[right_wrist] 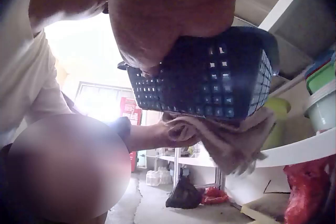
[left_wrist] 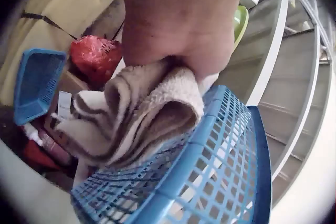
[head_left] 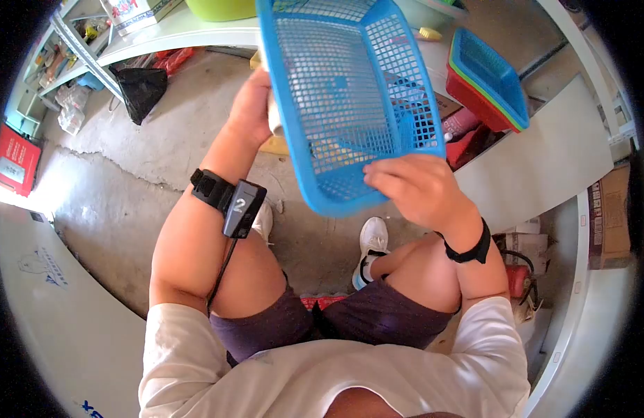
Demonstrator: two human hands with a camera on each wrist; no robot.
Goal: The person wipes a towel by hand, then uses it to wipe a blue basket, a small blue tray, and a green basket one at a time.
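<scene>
A blue mesh basket (head_left: 350, 90) is held up, tilted, in front of the person. The right hand (head_left: 423, 188) pinches its near rim at the right corner. At the basket's left side is the left hand (head_left: 252, 104), mostly behind the rim. In the left wrist view the left hand (left_wrist: 178, 40) grips a folded beige cloth (left_wrist: 142, 108) against the basket's outside. The right wrist view shows the cloth (right_wrist: 226, 140) bunched under the basket (right_wrist: 199, 82), with the right hand (right_wrist: 168, 24) at the rim above.
Stacked blue, green and red baskets (head_left: 489, 83) stand on a white surface (head_left: 545, 160) at the right. A shelf (head_left: 182, 35) with a green tub (head_left: 221, 8) runs along the back. A black bag (head_left: 141, 90) hangs at the left. A fire extinguisher (head_left: 518, 279) stands low at the right.
</scene>
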